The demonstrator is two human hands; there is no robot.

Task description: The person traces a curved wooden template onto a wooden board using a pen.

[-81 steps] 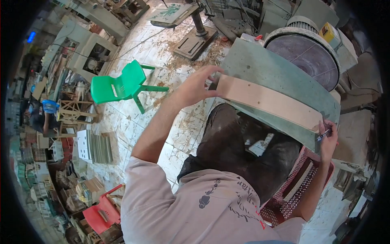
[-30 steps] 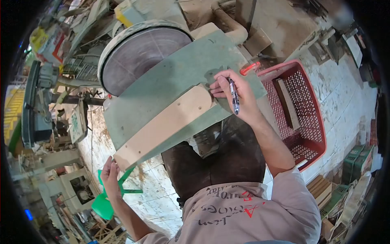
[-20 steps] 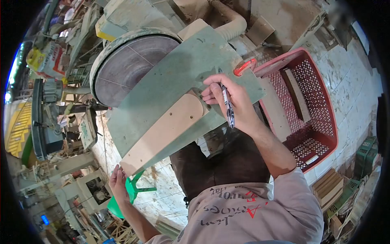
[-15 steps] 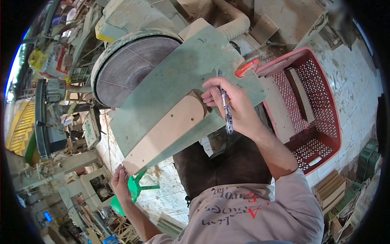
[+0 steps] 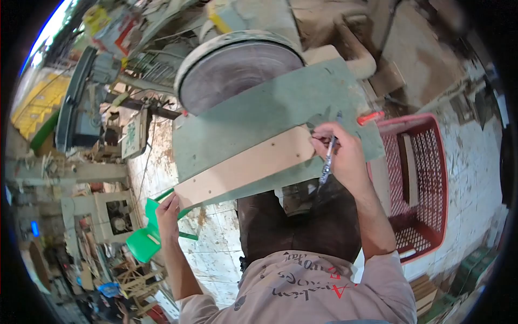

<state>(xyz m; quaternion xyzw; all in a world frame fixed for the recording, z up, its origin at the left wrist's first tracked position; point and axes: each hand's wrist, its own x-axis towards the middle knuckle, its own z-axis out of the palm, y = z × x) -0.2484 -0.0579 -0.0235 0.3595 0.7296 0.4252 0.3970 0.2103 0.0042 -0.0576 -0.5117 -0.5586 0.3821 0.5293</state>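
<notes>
A long, tapered wooden board (image 5: 245,162) with several small holes lies across the green worktable (image 5: 232,135) of a disc sander. My left hand (image 5: 169,208) pinches the board's narrow end, which juts past the table's left edge. In my right hand (image 5: 342,151) is a pen (image 5: 328,161), pointing up and down between the fingers. The fingertips of that hand are right at the board's rounded wide end. Behind the board stands the large round sanding disc (image 5: 240,73), close along the table's back edge.
At the right is a red plastic crate (image 5: 440,183) with wooden pieces inside. A red handle (image 5: 370,117) sits by the table's right corner. Below left stands a green plastic stool (image 5: 144,245). Machinery and scrap wood crowd the left side.
The head view has turned, so the sander and table appear farther right and more level. My right fingertips have come up to the board's wide end. The left hand keeps its pinch.
</notes>
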